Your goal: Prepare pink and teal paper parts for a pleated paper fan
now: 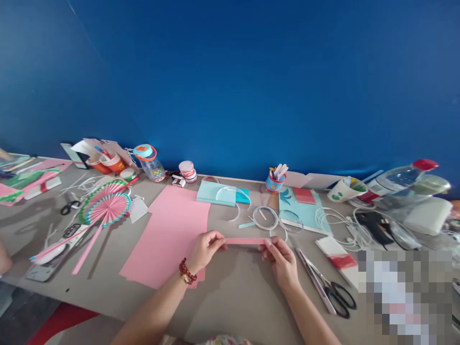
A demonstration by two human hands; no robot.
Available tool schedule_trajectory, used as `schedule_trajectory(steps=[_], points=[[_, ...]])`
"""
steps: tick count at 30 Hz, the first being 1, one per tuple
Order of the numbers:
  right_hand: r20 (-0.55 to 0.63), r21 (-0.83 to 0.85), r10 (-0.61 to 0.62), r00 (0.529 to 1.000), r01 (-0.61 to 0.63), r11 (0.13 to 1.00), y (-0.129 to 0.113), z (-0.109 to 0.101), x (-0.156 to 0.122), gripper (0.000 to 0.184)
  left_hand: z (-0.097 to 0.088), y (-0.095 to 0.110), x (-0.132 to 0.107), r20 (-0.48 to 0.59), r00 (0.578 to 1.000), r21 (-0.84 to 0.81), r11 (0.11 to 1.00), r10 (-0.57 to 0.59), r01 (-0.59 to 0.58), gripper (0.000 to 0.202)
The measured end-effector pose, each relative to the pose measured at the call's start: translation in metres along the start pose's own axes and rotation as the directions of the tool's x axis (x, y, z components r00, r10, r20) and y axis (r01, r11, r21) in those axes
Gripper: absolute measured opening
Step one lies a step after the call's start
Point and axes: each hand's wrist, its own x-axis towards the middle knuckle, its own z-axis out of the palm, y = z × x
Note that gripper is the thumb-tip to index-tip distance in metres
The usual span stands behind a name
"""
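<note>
A narrow pink paper strip (245,241) is stretched level between my two hands, above the grey table. Its left end is pinched in my left hand (206,248), which wears a dark red bead bracelet at the wrist. My right hand (282,262) pinches the right end, where a small bit of blue shows at the fingertips. Pink paper sheets (172,225) lie partly under my left hand. To the right of my right hand are scissors (332,287) with black handles and a long slim pale tool beside them.
White curled strips (265,218) and light blue paper (215,192) lie beyond my hands. A pink folded paper fan (109,210) is at left. A pen cup (276,182) and a plastic bottle (391,181) stand or lean near the blue wall. Cables (345,225) lie at right.
</note>
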Motion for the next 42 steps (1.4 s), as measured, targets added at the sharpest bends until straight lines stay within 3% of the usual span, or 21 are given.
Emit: schedule_trajectory(steps=[5, 9, 16, 23, 32, 37, 42], points=[[0.015, -0.052, -0.006, 1.000, 0.006, 0.999, -0.006, 0.003, 0.001, 0.038, -0.001, -0.006, 0.001, 0.004, 1.000, -0.012, 1.000, 0.024, -0.024, 0.031], [0.023, -0.146, -0.007, 1.000, 0.011, 0.989, -0.014, 0.007, -0.002, 0.041, -0.002, -0.010, -0.001, -0.065, 0.990, 0.136, 0.984, 0.122, -0.113, 0.029], [0.027, -0.200, -0.043, 0.999, 0.047, 0.979, -0.011, 0.006, -0.001, 0.056, -0.001, -0.007, -0.004, -0.153, 0.916, 0.359, 0.885, 0.370, -0.297, 0.020], [0.082, -0.230, -0.186, 0.979, 0.200, 0.952, -0.003, -0.002, 0.007, 0.054, -0.020, 0.002, 0.010, -0.302, 0.878, 0.396, 0.887, 0.372, -0.240, 0.022], [0.090, -0.299, -0.180, 0.980, 0.199, 0.933, 0.000, -0.001, 0.009, 0.051, -0.020, -0.018, 0.063, -0.213, 0.855, 0.557, 0.778, 0.472, -0.291, 0.019], [0.120, -0.342, -0.189, 0.975, 0.220, 0.914, 0.005, -0.003, 0.011, 0.050, -0.037, -0.027, 0.056, -0.196, 0.830, 0.615, 0.724, 0.522, -0.311, 0.028], [0.162, -0.432, -0.190, 0.968, 0.242, 0.869, 0.010, -0.003, 0.011, 0.046, -0.055, -0.041, 0.044, -0.212, 0.845, 0.641, 0.723, 0.491, -0.259, 0.028]])
